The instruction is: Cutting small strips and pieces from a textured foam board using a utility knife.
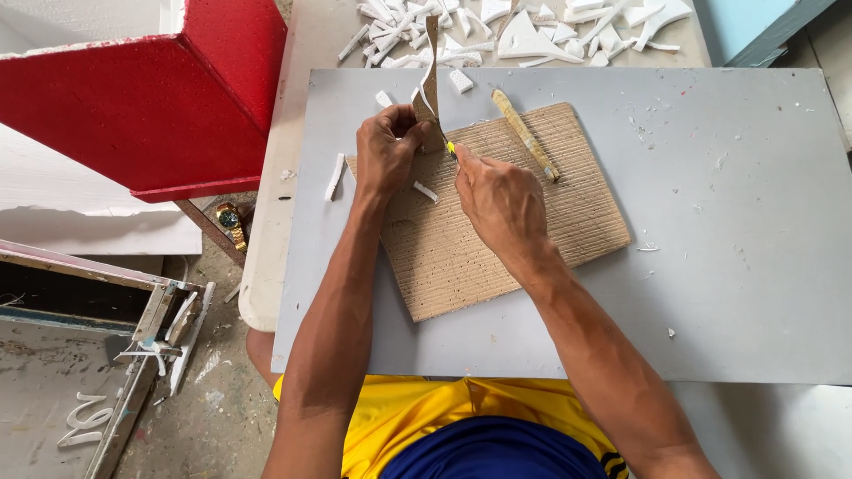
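you're mid-trim: left hand (388, 146) pinches the strip (429, 84), right hand (499, 197) grips the knife (452, 149); next, steady slicing.

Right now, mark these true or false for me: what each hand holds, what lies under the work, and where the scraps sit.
1. The left hand pinches a thin curved strip. True.
2. The right hand is empty. False: it grips a yellow-tipped cutter.
3. The work rests on a corrugated cardboard pad. True.
4. The white foam scraps lie nearest the person. False: they lie at the far edge.
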